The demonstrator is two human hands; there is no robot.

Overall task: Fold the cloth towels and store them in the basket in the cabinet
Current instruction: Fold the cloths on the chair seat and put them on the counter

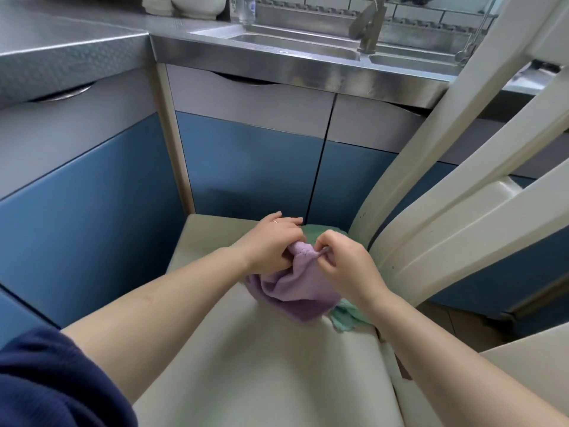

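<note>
Your left hand (pixel 271 241) and right hand (pixel 341 260) each pinch the purple towel's (pixel 295 291) top edge, lifting it off the chair seat (pixel 261 365) to spread for folding.

You are in a home kitchen: a steel worktop (pixel 61 35) meets a steel sink (pixel 295 46) with a tap (pixel 371 29), tiled wall (pixel 415 9) behind, blue cabinet doors (pixel 252 167) below, and a cream chair (pixel 277 365) before you.
</note>
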